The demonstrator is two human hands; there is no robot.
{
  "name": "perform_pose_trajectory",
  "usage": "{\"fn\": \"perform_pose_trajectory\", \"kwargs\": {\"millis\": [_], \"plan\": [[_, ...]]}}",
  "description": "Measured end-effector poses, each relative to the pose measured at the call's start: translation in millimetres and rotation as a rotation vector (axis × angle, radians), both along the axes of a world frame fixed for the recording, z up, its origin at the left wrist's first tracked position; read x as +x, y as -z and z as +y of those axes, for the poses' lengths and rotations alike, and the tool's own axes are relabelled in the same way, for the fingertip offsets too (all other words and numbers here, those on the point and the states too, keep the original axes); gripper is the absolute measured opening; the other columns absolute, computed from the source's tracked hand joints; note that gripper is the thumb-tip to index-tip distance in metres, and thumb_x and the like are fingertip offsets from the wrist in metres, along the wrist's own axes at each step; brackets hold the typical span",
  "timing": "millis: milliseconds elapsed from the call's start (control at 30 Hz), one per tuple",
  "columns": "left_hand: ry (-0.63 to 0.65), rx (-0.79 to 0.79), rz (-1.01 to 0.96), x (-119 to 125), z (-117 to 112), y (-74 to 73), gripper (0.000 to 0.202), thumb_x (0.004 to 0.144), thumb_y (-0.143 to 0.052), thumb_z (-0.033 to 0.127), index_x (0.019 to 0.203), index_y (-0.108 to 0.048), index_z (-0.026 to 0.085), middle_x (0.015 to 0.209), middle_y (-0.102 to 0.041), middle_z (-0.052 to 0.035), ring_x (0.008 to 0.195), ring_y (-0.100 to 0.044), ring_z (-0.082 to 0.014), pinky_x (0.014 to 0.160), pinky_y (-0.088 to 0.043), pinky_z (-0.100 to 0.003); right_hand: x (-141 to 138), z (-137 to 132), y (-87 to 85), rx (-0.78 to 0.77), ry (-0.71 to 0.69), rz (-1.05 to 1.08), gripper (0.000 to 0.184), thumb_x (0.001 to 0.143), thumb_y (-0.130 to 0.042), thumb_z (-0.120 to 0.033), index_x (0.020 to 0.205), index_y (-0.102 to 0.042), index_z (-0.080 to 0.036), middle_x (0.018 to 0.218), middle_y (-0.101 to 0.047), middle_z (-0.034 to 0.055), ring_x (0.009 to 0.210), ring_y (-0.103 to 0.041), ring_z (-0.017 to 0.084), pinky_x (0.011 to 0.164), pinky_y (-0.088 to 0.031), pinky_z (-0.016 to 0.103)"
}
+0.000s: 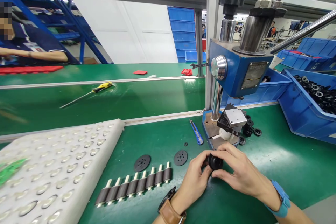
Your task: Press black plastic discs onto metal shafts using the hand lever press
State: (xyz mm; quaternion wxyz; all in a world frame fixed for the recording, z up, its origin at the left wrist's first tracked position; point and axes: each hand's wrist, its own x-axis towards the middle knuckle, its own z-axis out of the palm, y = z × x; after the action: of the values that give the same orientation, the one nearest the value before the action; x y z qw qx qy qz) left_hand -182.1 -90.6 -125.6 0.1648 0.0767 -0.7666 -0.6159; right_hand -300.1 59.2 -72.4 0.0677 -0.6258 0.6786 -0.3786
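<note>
Between my two hands is a small round black part with a raised centre, like a wheel or cap [215,162]. The fingers of my left hand [196,172] grip its left side, and my right hand [240,171] pinches it from the right. Just behind them stands a blue hand press [240,66], with a silver block [234,117] on its base. To the left lie two black discs [181,157] with holes and a tiny black ring [186,144]. A row of dark rollers with white shafts [132,186] lies on the green bench.
A white foam tray [118,129] with round pockets fills the left. A blue utility knife [196,132] lies beside the press. Loose black parts [257,132] sit right of it, near a blue bin [301,115]. A screwdriver [103,86] lies further back; a person [39,50] sits across.
</note>
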Motion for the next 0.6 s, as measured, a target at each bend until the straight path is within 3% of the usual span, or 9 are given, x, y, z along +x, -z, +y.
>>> {"fn": "perform_pose_trajectory", "kwargs": {"millis": [333, 600], "plan": [[0.046, 0.018, 0.051, 1.2, -2.5, 4.6, 0.027, 0.1, -0.054, 0.031, 0.121, -0.062, 0.015, 0.115, -0.068, -0.0107, 0.098, -0.064, -0.0194, 0.088, -0.049, -0.031, 2.4, -0.4, -2.3, -0.054, 0.03, 0.089, 0.05, 0.094, -0.068, -0.025, 0.139, -0.046, -0.025, 0.113, -0.055, 0.0086, 0.099, -0.057, 0.02, 0.083, -0.052, 0.034], [0.07, 0.042, 0.106, 2.5, -1.3, 4.8, 0.027, 0.101, -0.053, 0.029, 0.123, -0.062, 0.017, 0.125, -0.065, -0.0125, 0.109, -0.062, -0.0208, 0.097, -0.049, -0.033, 3.8, -0.4, -0.4, -0.106, 0.051, 0.139, 0.047, 0.094, -0.07, -0.032, 0.135, -0.049, -0.023, 0.104, -0.052, 0.0072, 0.091, -0.054, 0.018, 0.076, -0.05, 0.031]]}}
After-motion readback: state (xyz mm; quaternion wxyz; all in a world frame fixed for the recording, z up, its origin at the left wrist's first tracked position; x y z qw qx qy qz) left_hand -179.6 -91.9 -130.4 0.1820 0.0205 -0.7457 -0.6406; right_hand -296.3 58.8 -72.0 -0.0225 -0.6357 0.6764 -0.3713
